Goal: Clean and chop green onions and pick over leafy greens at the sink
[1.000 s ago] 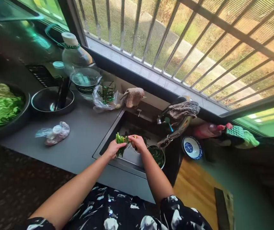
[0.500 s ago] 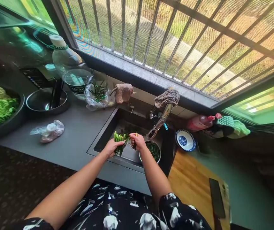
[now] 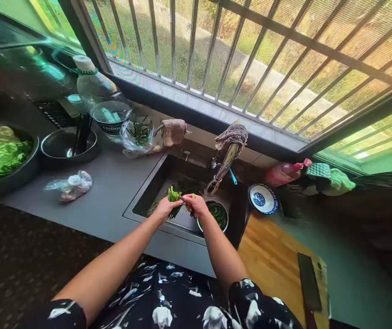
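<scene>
Two bare hands work over the dark sink (image 3: 155,183), close together, nearly touching. Left hand (image 3: 164,209) — fingers clamped around one bunch of green stalks (image 3: 173,197), cut ends sticking up above the fist, leafy ends hanging below toward the basin. Right hand (image 3: 198,204) — fingertips pinched together on a single stalk at the right edge of that bunch; exact grip is too small to tell finer. Bunch sits above the sink's middle, just left of one metal bowl (image 3: 216,215) holding more greens, which stands in the sink's right end.

One faucet (image 3: 221,167) leans over the basin with one brownish rag (image 3: 233,135) draped on top. One second cloth (image 3: 173,130) hangs on the ledge behind the sink. One blue-and-white bowl (image 3: 262,199) rests right of the sink, near one pink bottle (image 3: 283,172) and one green knitted cloth (image 3: 326,176).

Grey counter (image 3: 113,192) on the left carries: one small plastic bag (image 3: 71,185) with something reddish inside, one clear bag of greens (image 3: 139,135) near the sink's back corner, one empty metal pan (image 3: 67,146), one large clear water jug (image 3: 100,98) and one big basin of leafy lettuce-like greens (image 3: 0,155) at the far left edge.

One wooden cutting board (image 3: 274,265) lies at lower right — one dark cleaver (image 3: 309,285) on it.
</scene>
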A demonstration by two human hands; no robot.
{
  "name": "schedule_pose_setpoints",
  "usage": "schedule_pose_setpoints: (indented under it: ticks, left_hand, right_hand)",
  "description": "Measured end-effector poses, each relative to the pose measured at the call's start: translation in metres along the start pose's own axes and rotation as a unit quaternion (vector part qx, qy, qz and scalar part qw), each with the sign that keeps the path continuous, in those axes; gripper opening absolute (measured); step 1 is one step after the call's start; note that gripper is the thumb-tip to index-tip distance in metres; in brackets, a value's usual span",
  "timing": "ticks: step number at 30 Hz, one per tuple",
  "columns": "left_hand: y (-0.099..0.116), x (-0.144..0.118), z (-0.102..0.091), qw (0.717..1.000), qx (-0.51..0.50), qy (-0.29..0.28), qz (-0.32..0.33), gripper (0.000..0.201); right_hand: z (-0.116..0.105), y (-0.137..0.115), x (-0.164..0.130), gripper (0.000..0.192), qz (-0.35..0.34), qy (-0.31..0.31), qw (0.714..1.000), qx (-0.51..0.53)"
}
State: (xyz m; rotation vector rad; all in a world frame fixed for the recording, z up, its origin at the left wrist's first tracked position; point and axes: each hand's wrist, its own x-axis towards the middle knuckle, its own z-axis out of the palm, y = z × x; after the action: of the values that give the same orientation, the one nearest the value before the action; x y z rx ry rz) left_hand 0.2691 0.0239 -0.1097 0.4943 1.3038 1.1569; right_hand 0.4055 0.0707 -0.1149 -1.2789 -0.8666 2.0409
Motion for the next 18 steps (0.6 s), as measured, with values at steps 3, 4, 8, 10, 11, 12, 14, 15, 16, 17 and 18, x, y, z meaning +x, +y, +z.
schedule_pose_setpoints:
  ticks: [3, 4, 8, 10, 11, 12, 14, 15, 16, 17, 18]
  left_hand:
    - [-0.001, -0.002, 0.0, 1.0, 0.016, -0.01, -0.001, 0.051]
    - [-0.002, -0.003, -0.002, 1.0, 0.027, -0.014, -0.003, 0.051]
    - [-0.007, -0.008, -0.013, 0.996, 0.07, -0.043, -0.028, 0.046]
    - [-0.011, -0.009, -0.021, 0.994, 0.08, -0.046, -0.053, 0.043]
    - [-0.013, -0.01, -0.025, 0.994, 0.078, -0.04, -0.063, 0.042]
    - [-0.014, -0.01, -0.028, 0.995, 0.071, -0.03, -0.07, 0.042]
    - [-0.016, -0.009, -0.032, 0.996, 0.04, -0.007, -0.073, 0.043]
    - [-0.015, -0.008, -0.033, 0.997, 0.021, 0.002, -0.073, 0.043]
    - [-0.014, -0.008, -0.032, 0.997, 0.001, 0.005, -0.075, 0.044]
    - [-0.012, -0.007, -0.032, 0.997, -0.017, 0.001, -0.079, 0.045]
    - [-0.01, -0.007, -0.03, 0.996, -0.034, -0.007, -0.084, 0.046]
  right_hand:
    - [-0.001, 0.001, 0.001, 0.033, -0.002, 0.015, 1.0, 0.004]
    - [-0.002, 0.0, 0.002, 0.032, -0.003, 0.021, 1.0, 0.01]
    - [-0.009, -0.005, 0.01, 0.031, -0.019, 0.045, 0.997, 0.059]
    - [-0.015, -0.009, 0.015, 0.031, -0.031, 0.073, 0.992, 0.097]
    - [-0.019, -0.012, 0.017, 0.031, -0.039, 0.092, 0.989, 0.113]
    - [-0.022, -0.014, 0.018, 0.031, -0.05, 0.115, 0.984, 0.123]
    - [-0.027, -0.016, 0.02, 0.032, -0.073, 0.146, 0.979, 0.126]
    - [-0.028, -0.015, 0.02, 0.034, -0.084, 0.144, 0.978, 0.122]
    - [-0.027, -0.014, 0.02, 0.036, -0.09, 0.128, 0.981, 0.117]
    - [-0.026, -0.011, 0.019, 0.038, -0.09, 0.098, 0.985, 0.113]
    - [-0.023, -0.008, 0.018, 0.04, -0.084, 0.064, 0.988, 0.11]
